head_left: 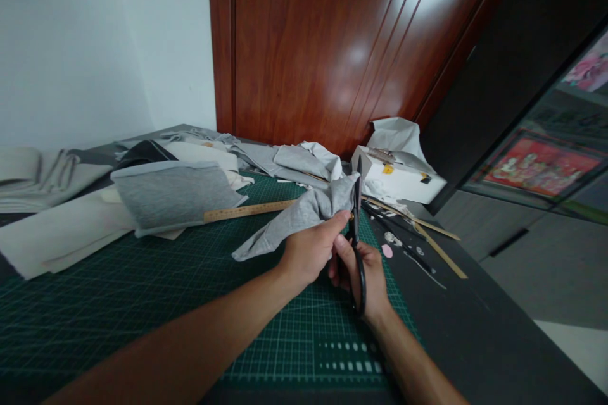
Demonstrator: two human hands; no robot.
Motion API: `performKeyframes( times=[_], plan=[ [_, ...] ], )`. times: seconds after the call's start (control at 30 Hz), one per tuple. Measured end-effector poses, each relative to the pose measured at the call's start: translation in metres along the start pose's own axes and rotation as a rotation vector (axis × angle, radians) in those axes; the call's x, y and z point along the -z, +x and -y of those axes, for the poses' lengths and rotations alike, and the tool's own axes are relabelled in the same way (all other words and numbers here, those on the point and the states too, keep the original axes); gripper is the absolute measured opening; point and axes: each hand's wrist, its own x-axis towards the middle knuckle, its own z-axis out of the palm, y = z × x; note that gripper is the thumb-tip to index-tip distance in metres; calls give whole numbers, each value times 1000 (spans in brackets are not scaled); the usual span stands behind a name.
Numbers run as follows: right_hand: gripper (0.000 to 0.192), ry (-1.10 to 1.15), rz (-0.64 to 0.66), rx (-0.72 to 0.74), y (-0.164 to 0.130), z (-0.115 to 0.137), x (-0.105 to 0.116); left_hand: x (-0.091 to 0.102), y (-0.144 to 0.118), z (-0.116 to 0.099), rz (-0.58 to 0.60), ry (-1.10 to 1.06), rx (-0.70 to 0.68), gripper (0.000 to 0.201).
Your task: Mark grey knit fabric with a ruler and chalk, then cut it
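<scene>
My left hand (pixel 313 245) is closed on a piece of grey fabric (pixel 304 212), pinching it near its right end. The fabric is bunched, and its left corner droops toward the green cutting mat (pixel 266 342). In my right hand (pixel 368 275) is a pair of black scissors (pixel 357 202), pointing away from me. Their blades are at the fabric's right edge; whether they are cutting into it I cannot tell. Both hands are close together above the mat's right part.
To the left lie grey fabric (pixel 175 193) and cream fabric (pixel 71 228). A wooden ruler (pixel 251 210) rests on the mat. At the back right stands a white box (pixel 399 177); wooden strips (pixel 441 253) and small scraps lie in front of it. Behind is a wooden door (pixel 313 44).
</scene>
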Motion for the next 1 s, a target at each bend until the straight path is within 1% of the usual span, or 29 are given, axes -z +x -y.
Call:
performKeyframes(
  times=[0.1,0.53,0.77,1.0],
  plan=[
    [57,7,-6,-8,1,-2,0,0,0,0,23,-6,-7,60],
    [55,-12,-34,6,2,-1,0,-1,-3,-5,60,-35,0,64],
    [55,-27,-51,11,1,2,-1,-3,-5,-10,16,-61,4,57],
    [53,-13,-78,1,2,-5,0,-4,-5,-11,-8,-94,-5,50]
  ],
)
